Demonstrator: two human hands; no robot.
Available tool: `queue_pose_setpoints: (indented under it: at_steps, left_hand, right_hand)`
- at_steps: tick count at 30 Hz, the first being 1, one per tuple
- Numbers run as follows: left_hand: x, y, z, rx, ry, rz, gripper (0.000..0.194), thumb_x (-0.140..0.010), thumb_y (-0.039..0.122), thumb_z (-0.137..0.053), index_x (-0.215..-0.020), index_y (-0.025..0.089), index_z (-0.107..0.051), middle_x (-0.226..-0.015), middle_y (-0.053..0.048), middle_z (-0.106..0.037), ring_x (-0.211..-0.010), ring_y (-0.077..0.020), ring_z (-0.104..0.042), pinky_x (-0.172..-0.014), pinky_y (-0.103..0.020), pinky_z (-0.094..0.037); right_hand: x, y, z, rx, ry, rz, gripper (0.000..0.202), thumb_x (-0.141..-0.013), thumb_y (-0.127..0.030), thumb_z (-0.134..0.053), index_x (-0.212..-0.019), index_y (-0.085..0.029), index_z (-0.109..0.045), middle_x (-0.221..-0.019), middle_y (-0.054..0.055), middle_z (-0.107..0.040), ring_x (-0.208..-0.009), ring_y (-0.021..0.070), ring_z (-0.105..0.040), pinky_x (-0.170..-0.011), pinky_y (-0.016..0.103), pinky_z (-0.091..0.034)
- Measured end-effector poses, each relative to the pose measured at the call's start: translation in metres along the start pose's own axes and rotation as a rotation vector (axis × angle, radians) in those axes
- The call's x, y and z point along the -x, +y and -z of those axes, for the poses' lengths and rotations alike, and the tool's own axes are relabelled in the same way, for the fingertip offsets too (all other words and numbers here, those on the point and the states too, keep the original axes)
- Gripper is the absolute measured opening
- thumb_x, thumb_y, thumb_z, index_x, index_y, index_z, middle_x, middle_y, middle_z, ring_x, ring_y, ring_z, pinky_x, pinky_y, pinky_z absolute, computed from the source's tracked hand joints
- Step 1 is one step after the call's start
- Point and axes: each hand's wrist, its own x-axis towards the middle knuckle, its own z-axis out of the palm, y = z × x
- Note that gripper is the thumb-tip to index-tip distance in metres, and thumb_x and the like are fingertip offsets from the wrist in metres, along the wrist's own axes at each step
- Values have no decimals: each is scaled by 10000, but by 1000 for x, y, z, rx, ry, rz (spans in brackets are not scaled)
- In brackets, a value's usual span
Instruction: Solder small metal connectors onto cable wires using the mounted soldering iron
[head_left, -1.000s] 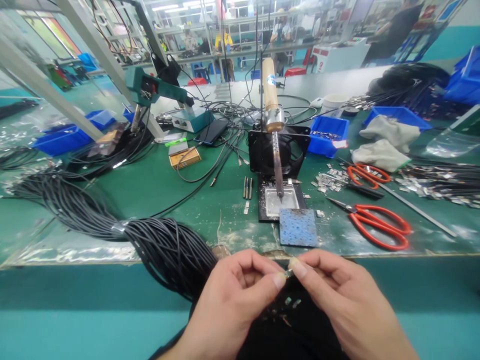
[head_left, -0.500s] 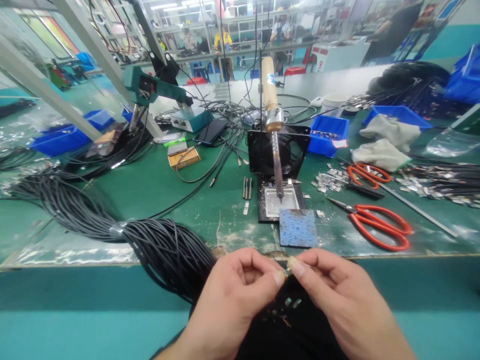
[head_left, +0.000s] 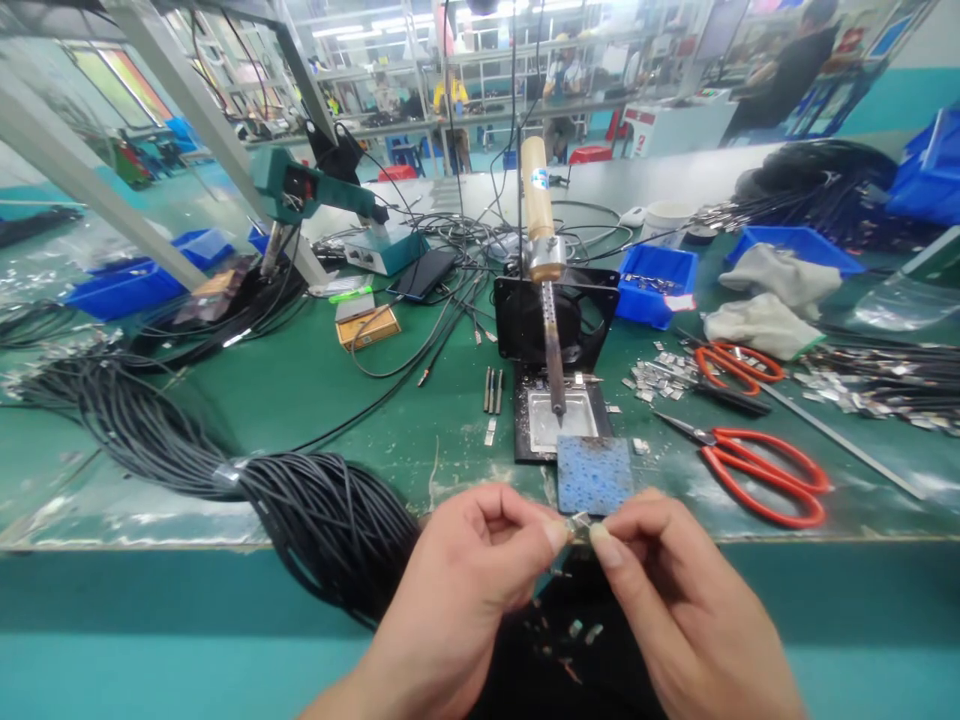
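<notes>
My left hand pinches a small metal piece at the table's front edge. The thumb and forefinger of my right hand are pressed together at the piece's right end. Fingertips cover much of it. Just beyond lies a blue sponge, below the tip of a wooden-handled soldering iron that stands over a metal tray. A thick bundle of black cables hangs over the edge left of my left hand. Small bits lie on dark cloth beneath my hands.
Red-handled scissors lie right of the sponge, with loose metal pieces and a second red-handled pair behind. A black fan stands behind the iron. Farther back are a blue bin, gloves and cables. People are in the background.
My fingertips have parted slightly, and more of the small metal piece shows between them. The view has tilted a little, so the table sits lower in the picture.
</notes>
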Motion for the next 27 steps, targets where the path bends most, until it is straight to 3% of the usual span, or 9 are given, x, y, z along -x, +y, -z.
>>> queue_pose_setpoints:
  at_steps: [9,14,27]
  left_hand:
    - [-21,11,-5,-13,22,-44,242,-814,244,-785,-682,151,-605,-601,51,-495,-512,-66,-250,-493,-249,-170]
    - [-28,13,-6,-22,32,-35,228,-804,249,-787,-682,152,-622,-601,46,-511,-518,-74,-267,-494,-251,-187]
    - [-35,12,0,-16,41,-2,216,-798,270,-810,-707,148,-657,-630,32,-547,-538,-79,-314,-507,-229,-236]
  right_hand:
    - [-19,2,6,128,171,151,88,-921,-198,-695,-934,-285,-695,-1017,-4,-707,-898,160,-705,-806,245,-567]
    - [-28,8,1,146,119,176,130,-908,-166,-705,-971,-279,-707,-1069,-24,-763,-954,136,-743,-913,216,-574]
    - [-32,13,1,152,97,141,97,-911,-193,-699,-962,-271,-723,-1060,-4,-785,-930,153,-769,-884,242,-620]
